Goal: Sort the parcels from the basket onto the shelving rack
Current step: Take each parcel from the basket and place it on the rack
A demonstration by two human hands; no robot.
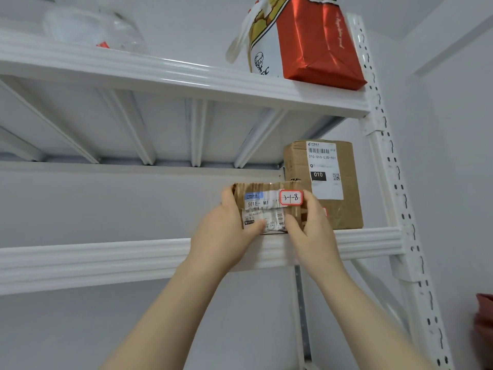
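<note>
The rack (400, 198) fills the view from below, white, with two shelves in sight. The top shelf (160, 76) carries a clear plastic bag (90, 28) at the left and, at the right end, a KFC bag (262, 54) with a red bag (317, 41) leaning against it. On the middle shelf (106, 260) a box (344, 209) stands upright at the far right, its label facing out.

The parcel (266, 206), small, flat and brown, is at the front edge of the middle shelf, just left of the box and overlapping its near corner. Whether its base already rests on the shelf or hangs just above the rail cannot be told. The left hand (226, 236) grips its left end, fingers curled behind and thumb across the lower front. The right hand (309, 228) grips the right end the same way. A red-bordered sticker (291, 197) reading 3-1-8 faces the person.

The step in hand looks like placing this parcel in its slot beside the box. The next move probably calls for sliding it back onto the shelf, keeping it upright with the sticker outward, easing it alongside the box without shoving that over, then letting go with both hands. The basket is out of view, so how many parcels remain cannot be judged.
</note>
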